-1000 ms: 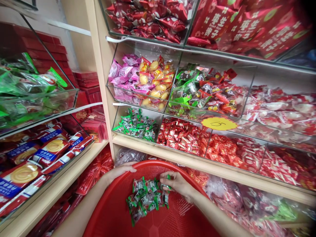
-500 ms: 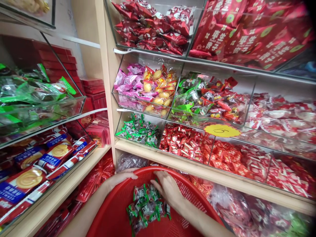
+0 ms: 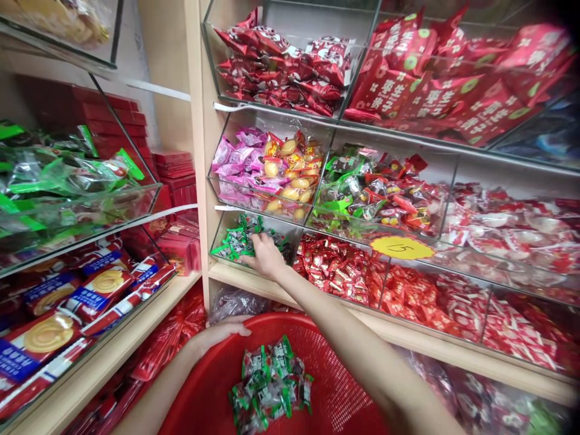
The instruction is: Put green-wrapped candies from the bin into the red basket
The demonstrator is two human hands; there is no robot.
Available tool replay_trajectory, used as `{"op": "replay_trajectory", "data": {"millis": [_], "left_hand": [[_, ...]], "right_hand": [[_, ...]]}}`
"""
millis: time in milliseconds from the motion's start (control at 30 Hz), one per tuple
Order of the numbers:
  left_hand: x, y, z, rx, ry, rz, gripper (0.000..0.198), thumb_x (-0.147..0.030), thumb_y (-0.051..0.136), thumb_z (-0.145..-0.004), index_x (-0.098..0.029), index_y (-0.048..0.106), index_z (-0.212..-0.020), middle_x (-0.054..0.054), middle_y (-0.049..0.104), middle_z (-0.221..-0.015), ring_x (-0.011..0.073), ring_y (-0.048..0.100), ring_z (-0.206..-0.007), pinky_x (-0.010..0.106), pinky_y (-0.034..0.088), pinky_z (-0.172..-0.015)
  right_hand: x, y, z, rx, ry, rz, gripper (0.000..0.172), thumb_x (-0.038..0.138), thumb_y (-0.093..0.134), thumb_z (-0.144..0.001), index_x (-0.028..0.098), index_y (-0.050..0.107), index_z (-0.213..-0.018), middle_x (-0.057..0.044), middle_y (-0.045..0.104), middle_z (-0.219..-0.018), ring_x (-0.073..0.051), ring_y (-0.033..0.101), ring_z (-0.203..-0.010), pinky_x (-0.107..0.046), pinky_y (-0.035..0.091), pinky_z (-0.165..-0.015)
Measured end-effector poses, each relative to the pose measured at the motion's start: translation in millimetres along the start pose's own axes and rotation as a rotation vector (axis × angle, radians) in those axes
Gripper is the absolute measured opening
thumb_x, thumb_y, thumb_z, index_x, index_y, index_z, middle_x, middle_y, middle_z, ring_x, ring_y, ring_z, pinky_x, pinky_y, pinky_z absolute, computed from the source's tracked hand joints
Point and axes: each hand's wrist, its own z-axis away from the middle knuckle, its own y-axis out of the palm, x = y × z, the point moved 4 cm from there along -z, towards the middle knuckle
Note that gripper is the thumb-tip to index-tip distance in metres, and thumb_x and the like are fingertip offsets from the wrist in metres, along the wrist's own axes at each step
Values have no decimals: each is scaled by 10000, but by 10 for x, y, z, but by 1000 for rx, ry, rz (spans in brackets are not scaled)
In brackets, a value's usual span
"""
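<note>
My left hand grips the left rim of a red plastic basket, its fingers laid over the edge. Inside the basket lies a pile of small green-and-clear wrapped candies. My right hand is over the front edge of the lower-left shelf bin, at the green-wrapped candies there. Its fingers point down into the bin with thumb apart, and nothing shows between them.
Beside that bin are red-wrapped candies. Above sit pink and yellow packets and large red bags. Blue-and-red biscuit packs fill the left shelf. A yellow price tag hangs on the right bins.
My right hand has moved from inside the basket up and left to the green candy bin. My left hand stays on the basket rim. The view has tilted slightly upward.
</note>
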Motion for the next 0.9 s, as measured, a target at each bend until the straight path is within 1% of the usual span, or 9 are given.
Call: {"op": "replay_trajectory", "data": {"millis": [100, 167, 233, 433, 500, 567, 667, 800, 900], "left_hand": [[-9, 5, -6, 2, 6, -2, 514, -179, 661, -618, -182, 615, -1130, 31, 728, -885, 193, 658, -760, 283, 496, -726], [-23, 23, -1, 2, 4, -3, 520, -180, 659, -614, -191, 615, -1132, 26, 727, -897, 186, 657, -755, 272, 496, -717], [-36, 41, 8, -5, -1, -4, 514, -181, 659, -611, -198, 621, -1124, 20, 726, -913, 183, 659, -759, 264, 497, -712], [-25, 27, -11, -34, -7, -19, 518, -203, 689, -585, -186, 637, -1099, 24, 729, -896, 182, 657, -749, 258, 495, -710], [-8, 3, -24, -41, -10, -23, 542, -214, 698, -576, -175, 630, -1112, 36, 728, -908, 191, 660, -755, 266, 494, -715], [6, -20, -30, -51, -17, -28, 568, -220, 703, -571, -168, 619, -1130, 44, 729, -909, 199, 662, -761, 276, 493, -725], [13, -38, -28, -67, -22, -35, 582, -216, 699, -574, -166, 607, -1147, 45, 729, -906, 203, 662, -776, 279, 491, -730], [11, -38, -30, -75, -24, -39, 569, -212, 687, -586, -170, 607, -1148, 38, 730, -898, 196, 657, -790, 265, 482, -725], [9, -34, -43, -65, -21, -39, 564, -213, 689, -581, -172, 614, -1138, 34, 728, -907, 191, 653, -804, 260, 475, -748]], "right_hand": [[-40, 197, -222, 93, 122, 11, 671, 487, 682, -715, 199, 432, -1266, -184, 410, -1308, -366, 381, -1216, -543, 423, -880], [-57, 289, -290, 120, 180, 10, 669, 515, 700, -686, 226, 457, -1238, -185, 371, -1332, -383, 347, -1236, -566, 430, -852], [-56, 336, -307, 110, 200, 8, 625, 520, 698, -688, 243, 481, -1205, -175, 343, -1341, -374, 325, -1246, -553, 435, -848], [-61, 345, -232, 54, 169, -10, 398, 475, 633, -772, 235, 551, -1078, -136, 406, -1252, -316, 372, -1189, -469, 454, -829], [-79, 350, -218, 52, 166, -21, 362, 464, 637, -771, 235, 565, -1042, -124, 426, -1233, -310, 385, -1170, -455, 453, -820], [-95, 357, -218, 55, 158, -35, 362, 461, 654, -757, 242, 570, -1032, -108, 443, -1226, -305, 392, -1163, -442, 449, -821], [-102, 362, -235, 63, 146, -56, 411, 484, 668, -736, 249, 564, -1056, -91, 464, -1226, -299, 411, -1153, -423, 447, -823], [-67, 357, -270, 64, 146, -71, 503, 537, 649, -728, 239, 539, -1118, -108, 473, -1245, -320, 411, -1167, -434, 447, -824], [-33, 363, -288, 47, 165, -75, 471, 538, 621, -753, 220, 552, -1094, -127, 487, -1247, -338, 409, -1176, -459, 451, -808]]}}
